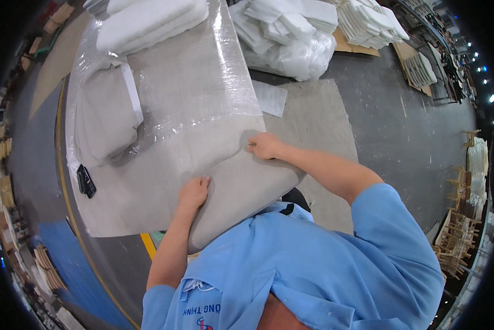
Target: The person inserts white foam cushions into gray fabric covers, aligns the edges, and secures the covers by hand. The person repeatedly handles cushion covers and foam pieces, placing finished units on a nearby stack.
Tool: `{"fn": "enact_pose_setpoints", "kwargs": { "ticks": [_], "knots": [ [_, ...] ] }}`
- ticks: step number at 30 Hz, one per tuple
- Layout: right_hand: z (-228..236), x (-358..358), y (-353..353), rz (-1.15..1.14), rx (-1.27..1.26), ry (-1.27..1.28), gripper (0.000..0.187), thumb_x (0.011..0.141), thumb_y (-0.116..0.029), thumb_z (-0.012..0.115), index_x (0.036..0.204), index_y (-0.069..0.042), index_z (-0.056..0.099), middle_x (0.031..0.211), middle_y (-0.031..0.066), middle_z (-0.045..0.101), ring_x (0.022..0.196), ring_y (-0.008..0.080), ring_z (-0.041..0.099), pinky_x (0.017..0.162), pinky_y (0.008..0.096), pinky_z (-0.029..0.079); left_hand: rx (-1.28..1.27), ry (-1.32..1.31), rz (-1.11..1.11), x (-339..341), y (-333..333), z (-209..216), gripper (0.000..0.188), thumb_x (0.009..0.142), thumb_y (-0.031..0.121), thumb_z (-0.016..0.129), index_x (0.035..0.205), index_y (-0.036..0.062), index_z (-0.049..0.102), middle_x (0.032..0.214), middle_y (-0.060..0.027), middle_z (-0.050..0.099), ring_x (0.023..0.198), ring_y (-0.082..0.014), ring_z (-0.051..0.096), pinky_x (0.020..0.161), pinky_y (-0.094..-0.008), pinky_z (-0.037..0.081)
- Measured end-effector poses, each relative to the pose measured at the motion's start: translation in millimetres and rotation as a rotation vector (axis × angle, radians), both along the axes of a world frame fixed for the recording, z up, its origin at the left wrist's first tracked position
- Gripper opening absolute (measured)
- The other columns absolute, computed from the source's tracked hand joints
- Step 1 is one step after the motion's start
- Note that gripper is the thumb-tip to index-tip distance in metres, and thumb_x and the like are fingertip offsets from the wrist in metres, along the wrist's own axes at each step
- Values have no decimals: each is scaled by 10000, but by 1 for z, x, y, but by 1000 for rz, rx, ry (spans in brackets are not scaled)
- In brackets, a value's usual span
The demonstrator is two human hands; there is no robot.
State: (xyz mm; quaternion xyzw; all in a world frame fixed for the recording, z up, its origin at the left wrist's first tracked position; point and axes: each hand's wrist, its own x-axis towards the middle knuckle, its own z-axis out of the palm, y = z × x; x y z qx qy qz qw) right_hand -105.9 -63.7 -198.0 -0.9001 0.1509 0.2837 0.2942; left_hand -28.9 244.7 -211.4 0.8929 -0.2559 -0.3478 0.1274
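Note:
A grey-beige fabric-covered cushion (244, 190) lies at the table's near edge, against my body. My left hand (194, 193) grips its left side, the thumb on top and the other fingers partly hidden. At the cushion's far right edge, my right hand (264, 146) is closed in a pinch on the cover's edge. A small detail shows at the right fingertips, too small to make out. To the left lies a stack of folded grey-beige fabric covers (106, 118) with a white strip along one side. Nearer me is a small black object (85, 181), its kind unclear.
The table (137, 203) has a grey-beige top, partly under clear plastic film (203, 71). White padding sheets (153, 25) are stacked at its far end. Bagged white padding (291, 49) lies on the floor beyond, with wooden chair frames (456, 242) at far right.

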Motion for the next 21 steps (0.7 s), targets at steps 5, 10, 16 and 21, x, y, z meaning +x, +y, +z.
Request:
{"fn": "enact_pose_setpoints", "kwargs": {
  "ticks": [5, 10, 16, 21],
  "knots": [
    [-13, -7, 10, -6, -52, -76, 328, 1025, -334, 548, 1139, -72, 708, 1070, 227, 724, 1055, 428, 678, 919, 523, 535, -3, -134, 169, -17, -14, 3, 464, 1084, 436, 442, 980, 26, 633, 893, -290, 698, 873, -498, 674, 778, -602, 506],
    [-11, 0, 15, -108, -62, -86, 308, 1033, -331, 530, 1002, -48, 648, 959, 228, 712, 945, 452, 684, 838, 565, 529, -12, -197, 247, -16, -20, -9, 440, 1084, 425, 461, 928, 41, 609, 854, -265, 692, 824, -490, 669, 730, -598, 498],
    [-16, 1, 11, -56, -56, -272, 307, 1041, -350, 523, 982, -63, 616, 903, 237, 696, 896, 458, 677, 791, 580, 512, -59, -260, 156, -7, -7, -11, 453, 1060, 443, 517, 903, 29, 614, 818, -234, 696, 806, -468, 671, 709, -559, 505],
    [-20, -2, 9, -84, 6, -358, 245, 1018, -308, 603, 966, -69, 590, 872, 219, 672, 861, 447, 654, 741, 536, 502, -92, -102, 127, -10, 39, 15, 470, 1025, 492, 568, 908, 42, 636, 810, -230, 691, 801, -458, 668, 711, -543, 504]
  ]
}}
